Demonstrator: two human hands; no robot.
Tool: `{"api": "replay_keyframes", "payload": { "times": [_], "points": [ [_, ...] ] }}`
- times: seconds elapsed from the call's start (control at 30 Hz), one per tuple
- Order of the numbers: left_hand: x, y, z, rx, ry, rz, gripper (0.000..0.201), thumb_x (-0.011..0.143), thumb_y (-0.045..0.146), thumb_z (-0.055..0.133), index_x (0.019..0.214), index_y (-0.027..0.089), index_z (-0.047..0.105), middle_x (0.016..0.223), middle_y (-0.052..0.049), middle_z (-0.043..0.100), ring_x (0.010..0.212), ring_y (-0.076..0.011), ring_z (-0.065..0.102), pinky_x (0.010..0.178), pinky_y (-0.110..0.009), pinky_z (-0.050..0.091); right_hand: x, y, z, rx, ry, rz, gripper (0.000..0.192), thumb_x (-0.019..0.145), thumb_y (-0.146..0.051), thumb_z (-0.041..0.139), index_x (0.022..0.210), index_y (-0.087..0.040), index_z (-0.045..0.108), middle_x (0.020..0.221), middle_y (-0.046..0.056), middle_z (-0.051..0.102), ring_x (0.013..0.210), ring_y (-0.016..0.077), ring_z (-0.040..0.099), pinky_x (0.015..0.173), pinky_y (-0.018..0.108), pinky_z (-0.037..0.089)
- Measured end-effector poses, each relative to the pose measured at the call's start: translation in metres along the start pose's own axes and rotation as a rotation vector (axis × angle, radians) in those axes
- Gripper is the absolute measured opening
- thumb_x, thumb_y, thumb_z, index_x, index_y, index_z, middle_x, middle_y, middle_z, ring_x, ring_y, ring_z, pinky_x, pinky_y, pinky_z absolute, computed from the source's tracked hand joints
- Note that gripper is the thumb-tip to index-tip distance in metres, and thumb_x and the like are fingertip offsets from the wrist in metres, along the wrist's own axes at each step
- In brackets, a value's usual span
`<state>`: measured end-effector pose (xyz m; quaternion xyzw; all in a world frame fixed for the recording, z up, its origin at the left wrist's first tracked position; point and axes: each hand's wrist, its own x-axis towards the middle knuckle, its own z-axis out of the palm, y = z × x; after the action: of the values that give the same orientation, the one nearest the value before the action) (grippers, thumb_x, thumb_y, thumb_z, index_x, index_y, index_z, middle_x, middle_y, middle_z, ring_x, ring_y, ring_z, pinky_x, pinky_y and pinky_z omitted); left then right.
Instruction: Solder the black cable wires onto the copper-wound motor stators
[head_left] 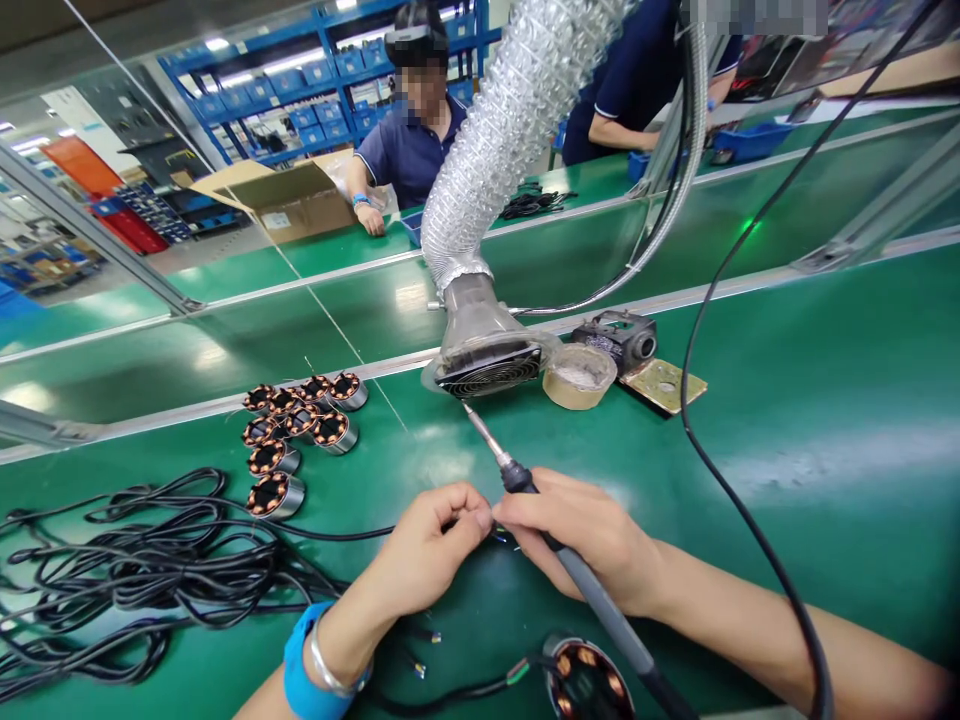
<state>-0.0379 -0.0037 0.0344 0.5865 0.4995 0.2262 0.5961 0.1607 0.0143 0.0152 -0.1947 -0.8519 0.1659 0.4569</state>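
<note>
Your right hand (592, 540) curled around the soldering iron (559, 550), tip angled up toward the fan, your left hand (424, 550) pinching a thin wire (504, 538), knuckles meeting low over the desk (825, 420)

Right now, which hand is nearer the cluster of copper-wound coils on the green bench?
Left. The left hand sits just right of and below the coils, pinching a wire. The right hand, holding the soldering iron, lies farther right.

Legible text: none I can make out. White label on cardboard box (276, 220): print too small to read. Brass plate (664, 384) beside holder: no readable marks. Shelf bins (315, 115): labels blurred.
</note>
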Motion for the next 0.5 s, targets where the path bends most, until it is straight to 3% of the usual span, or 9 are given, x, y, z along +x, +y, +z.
{"api": "replay_keyframes", "payload": {
  "times": [0.17,0.3,0.5],
  "points": [
    [0.009,-0.007,0.001,-0.086,0.143,-0.018,0.031,0.080,0.040,0.055,0.072,0.011,0.050,0.064,0.002,0.040,0.061,-0.0065,0.033,0.059,-0.018,0.028,0.007,0.004,-0.008,-0.031,0.070,0.027,0.029,0.085,-0.002,0.054,0.110,-0.016,0.054,0.075,0.003,0.059,0.066,0.0130,0.049,0.060,0.026,0.046],
    [0.013,-0.007,-0.001,-0.085,0.227,-0.017,0.027,0.078,0.037,0.053,0.072,0.011,0.051,0.064,0.001,0.044,0.061,-0.0064,0.035,0.059,-0.018,0.029,0.010,0.015,-0.016,-0.071,0.005,0.120,0.032,0.083,-0.006,0.059,0.113,-0.017,0.054,0.089,0.005,0.064,0.074,0.0144,0.052,0.067,0.028,0.047],
    [0.011,-0.007,-0.002,-0.061,0.257,0.000,0.026,0.079,0.036,0.051,0.070,0.011,0.050,0.063,0.002,0.044,0.061,-0.0062,0.035,0.059,-0.018,0.029,0.009,0.025,-0.005,-0.051,-0.085,-0.034,0.027,0.090,-0.006,0.049,0.116,-0.014,0.053,0.075,0.004,0.058,0.068,0.0144,0.045,0.063,0.028,0.041]
  ]
}}
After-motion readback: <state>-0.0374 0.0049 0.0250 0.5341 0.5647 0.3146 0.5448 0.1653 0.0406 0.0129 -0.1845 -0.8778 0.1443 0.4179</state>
